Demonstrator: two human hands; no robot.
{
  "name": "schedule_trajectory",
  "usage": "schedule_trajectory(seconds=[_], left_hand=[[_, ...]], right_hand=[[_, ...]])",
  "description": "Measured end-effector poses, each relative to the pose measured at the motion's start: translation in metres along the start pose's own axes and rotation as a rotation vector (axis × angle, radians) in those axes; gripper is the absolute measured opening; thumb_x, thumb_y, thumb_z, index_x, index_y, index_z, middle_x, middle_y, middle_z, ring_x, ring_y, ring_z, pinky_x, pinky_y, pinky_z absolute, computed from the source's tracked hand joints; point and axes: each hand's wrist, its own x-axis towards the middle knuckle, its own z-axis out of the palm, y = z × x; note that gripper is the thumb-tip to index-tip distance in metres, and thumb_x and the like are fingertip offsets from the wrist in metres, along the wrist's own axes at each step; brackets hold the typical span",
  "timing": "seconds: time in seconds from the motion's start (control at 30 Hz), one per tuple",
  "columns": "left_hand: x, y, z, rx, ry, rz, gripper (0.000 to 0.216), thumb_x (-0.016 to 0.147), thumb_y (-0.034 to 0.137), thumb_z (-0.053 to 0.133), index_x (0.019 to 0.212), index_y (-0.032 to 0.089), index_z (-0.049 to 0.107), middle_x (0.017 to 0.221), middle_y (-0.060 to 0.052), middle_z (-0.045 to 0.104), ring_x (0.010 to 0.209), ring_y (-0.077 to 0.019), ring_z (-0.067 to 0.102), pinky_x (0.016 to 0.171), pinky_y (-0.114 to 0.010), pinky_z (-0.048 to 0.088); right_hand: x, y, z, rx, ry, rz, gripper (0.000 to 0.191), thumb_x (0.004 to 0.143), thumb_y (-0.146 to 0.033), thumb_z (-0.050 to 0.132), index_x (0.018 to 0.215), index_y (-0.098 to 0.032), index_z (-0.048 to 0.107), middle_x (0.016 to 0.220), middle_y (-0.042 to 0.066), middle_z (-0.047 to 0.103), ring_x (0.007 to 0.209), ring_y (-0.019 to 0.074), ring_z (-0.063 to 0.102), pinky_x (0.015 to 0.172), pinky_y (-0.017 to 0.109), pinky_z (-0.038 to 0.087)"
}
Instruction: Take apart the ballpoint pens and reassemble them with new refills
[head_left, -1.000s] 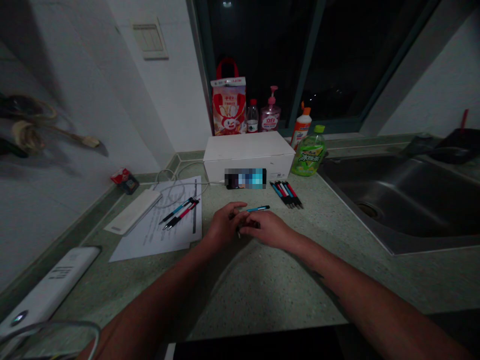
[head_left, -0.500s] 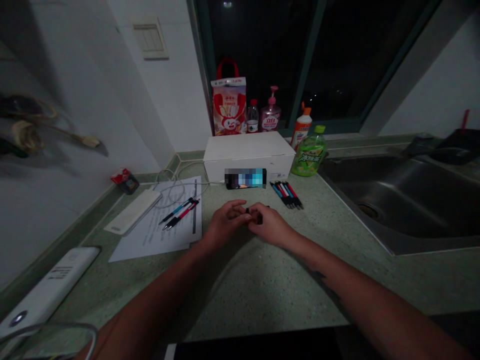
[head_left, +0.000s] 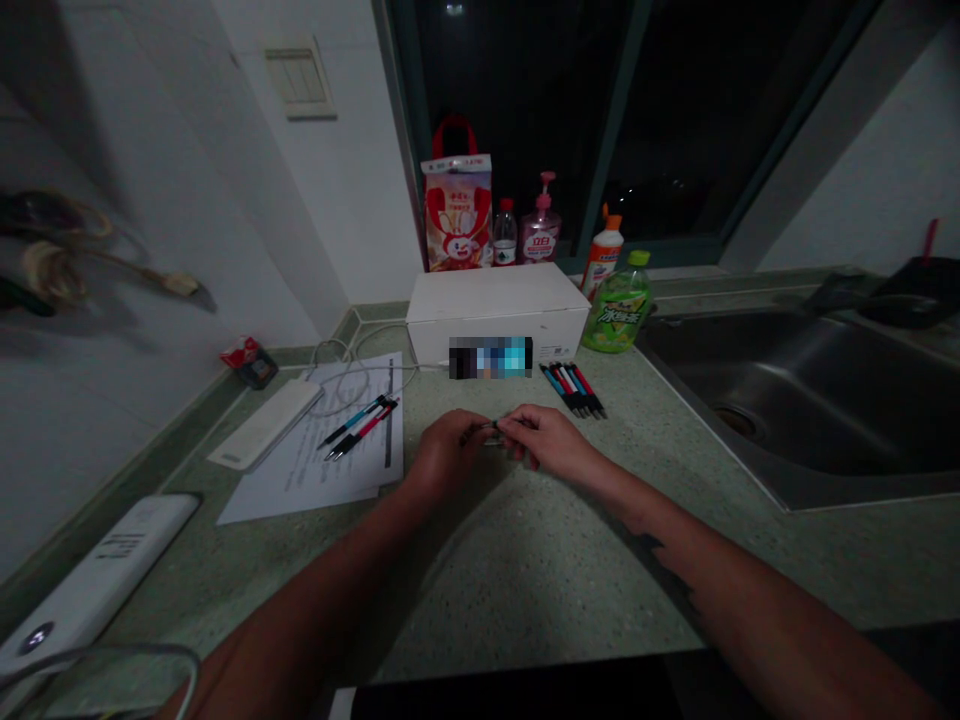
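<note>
1. Dim room, dark window behind; speckled green desk (head_left: 525, 570) runs from a tiled wall to a steel sink (head_left: 795, 400).
2. Landmark: white box (head_left: 495, 310) at the back of the desk, just below the window sill.
3. Left hand (head_left: 444, 455) and right hand (head_left: 546, 443) meet in front of the white box, a little above the desk, fingertips nearly touching.
4. Both hands pinch a thin pen (head_left: 491, 432) between them, fingers curled narrow around its ends; only a short stretch of the barrel shows in the gap. Its colour is too dark to tell.
5. Just right of the box front: a bunch of pens (head_left: 574, 387), laid side by side, red, blue and black barrels.
6. Left of the box: a sheet of paper (head_left: 330, 465) with two pens (head_left: 361, 424) lying on it, one blue, one red, close together.
7. A white cable (head_left: 352, 375) loops from the box side over the paper's top edge to a flat white power bank (head_left: 266, 422).
8. Right of the box, touching distance: green bottle (head_left: 619, 305); behind it an orange-capped bottle (head_left: 604, 258).
9. Behind the box on the sill: red-handled bag (head_left: 457, 205), small bottle (head_left: 505, 235), pink pump bottle (head_left: 541, 225).
10. Far left of the box, near desk edge: long white device (head_left: 97, 580).
</note>
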Motion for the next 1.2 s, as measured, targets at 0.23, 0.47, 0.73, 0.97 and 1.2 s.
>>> schedule_trajectory(seconds=[0.23, 0.47, 0.73, 0.97, 1.2], left_hand=[[0.0, 0.002, -0.004, 0.046, -0.048, 0.09, 0.023, 0.092, 0.029, 0.054, 0.092, 0.02, 0.075, 0.088, -0.008, 0.072, 0.084, -0.0226, 0.063, 0.08, -0.038, 0.049], [0.001, 0.002, -0.003, 0.021, -0.034, 0.015, 0.023, 0.09, 0.029, 0.056, 0.086, 0.017, 0.075, 0.083, -0.008, 0.071, 0.079, -0.0231, 0.063, 0.078, -0.037, 0.049], [0.003, -0.005, -0.003, 0.024, -0.019, -0.007, 0.016, 0.09, 0.028, 0.061, 0.091, 0.017, 0.073, 0.087, -0.006, 0.071, 0.081, -0.0193, 0.064, 0.075, -0.032, 0.049], [0.002, -0.004, -0.003, -0.011, 0.002, -0.019, 0.015, 0.09, 0.026, 0.062, 0.093, 0.017, 0.073, 0.09, -0.006, 0.072, 0.084, -0.0207, 0.066, 0.077, -0.033, 0.049], [0.002, -0.007, -0.003, 0.001, -0.013, -0.035, 0.015, 0.091, 0.028, 0.061, 0.094, 0.018, 0.073, 0.091, -0.005, 0.072, 0.084, -0.0191, 0.065, 0.078, -0.032, 0.048]], right_hand=[[0.002, 0.002, 0.002, 0.015, -0.038, 0.076, 0.038, 0.099, -0.047, 0.056, 0.081, -0.014, 0.062, 0.065, 0.003, 0.061, 0.051, 0.0115, 0.055, 0.039, 0.017, 0.036], [0.0, 0.001, 0.001, -0.08, 0.016, -0.128, 0.021, 0.096, -0.03, 0.058, 0.086, -0.014, 0.067, 0.072, 0.002, 0.066, 0.061, 0.0125, 0.059, 0.056, 0.021, 0.043], [0.001, 0.006, -0.005, -0.269, 0.054, -0.146, 0.037, 0.104, -0.039, 0.05, 0.081, -0.016, 0.067, 0.069, 0.002, 0.066, 0.061, 0.0147, 0.06, 0.062, 0.025, 0.043], [0.002, 0.007, -0.005, -0.254, 0.068, -0.194, 0.02, 0.099, -0.033, 0.061, 0.092, -0.016, 0.068, 0.08, 0.003, 0.068, 0.07, 0.0152, 0.062, 0.065, 0.025, 0.043], [0.002, 0.005, -0.004, -0.256, 0.08, -0.192, 0.011, 0.093, -0.024, 0.068, 0.099, -0.015, 0.068, 0.087, 0.003, 0.069, 0.075, 0.0153, 0.062, 0.067, 0.024, 0.044]])
